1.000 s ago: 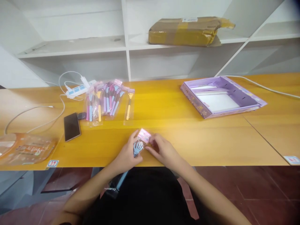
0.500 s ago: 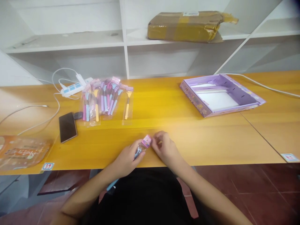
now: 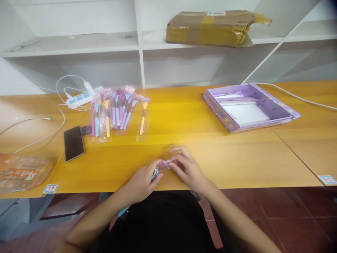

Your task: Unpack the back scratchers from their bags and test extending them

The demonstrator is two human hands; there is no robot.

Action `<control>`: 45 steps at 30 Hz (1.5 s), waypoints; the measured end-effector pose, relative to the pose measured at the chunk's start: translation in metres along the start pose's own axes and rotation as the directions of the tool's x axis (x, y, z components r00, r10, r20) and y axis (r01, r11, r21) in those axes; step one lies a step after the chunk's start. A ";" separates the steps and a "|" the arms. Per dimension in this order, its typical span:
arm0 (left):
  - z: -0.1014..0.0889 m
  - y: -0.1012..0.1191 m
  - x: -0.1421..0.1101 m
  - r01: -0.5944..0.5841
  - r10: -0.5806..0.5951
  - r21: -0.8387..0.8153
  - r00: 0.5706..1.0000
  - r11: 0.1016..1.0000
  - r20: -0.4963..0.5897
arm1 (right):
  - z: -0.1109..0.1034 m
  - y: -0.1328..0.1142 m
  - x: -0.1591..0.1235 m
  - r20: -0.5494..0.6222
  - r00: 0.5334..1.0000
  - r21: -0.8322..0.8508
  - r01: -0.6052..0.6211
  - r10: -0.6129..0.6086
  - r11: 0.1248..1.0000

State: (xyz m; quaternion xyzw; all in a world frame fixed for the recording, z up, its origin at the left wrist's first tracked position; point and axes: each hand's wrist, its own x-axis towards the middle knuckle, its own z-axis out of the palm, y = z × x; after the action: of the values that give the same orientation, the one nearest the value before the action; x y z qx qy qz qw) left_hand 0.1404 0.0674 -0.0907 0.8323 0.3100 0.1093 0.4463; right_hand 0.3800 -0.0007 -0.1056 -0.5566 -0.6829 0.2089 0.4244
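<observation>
Both my hands meet at the near edge of the yellow table (image 3: 200,119). My left hand (image 3: 142,181) is closed around a blue back scratcher in a clear packet (image 3: 156,172), whose handle runs down past the table edge. My right hand (image 3: 185,167) pinches the packet's pink header card (image 3: 165,164), which now lies nearly flat. A pile of similar packaged scratchers (image 3: 118,110) with pink, blue and yellow handles lies farther back on the left.
An open purple box (image 3: 276,112) stands at the right. A dark phone (image 3: 73,143), a white power strip (image 3: 79,99) with cables and an orange plastic packet (image 3: 22,172) are at the left. A taped brown parcel (image 3: 213,27) rests on the white shelf behind.
The pink header card, upright a second ago, has been folded down toward the table by my right hand. Both hands have stayed at the table's near edge.
</observation>
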 end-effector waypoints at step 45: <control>0.008 0.002 -0.016 -0.043 0.014 -0.697 0.999 0.716 -0.047 | -0.007 -0.064 0.037 -0.123 0.992 0.273 0.040 -0.006 0.961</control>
State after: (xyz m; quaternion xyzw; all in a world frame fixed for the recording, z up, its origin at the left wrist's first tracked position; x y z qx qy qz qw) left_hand 0.1320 0.0513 -0.0919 0.6052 0.2418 0.2407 0.7192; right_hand 0.3476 0.0136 -0.0405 -0.4961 -0.6268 0.2623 0.5406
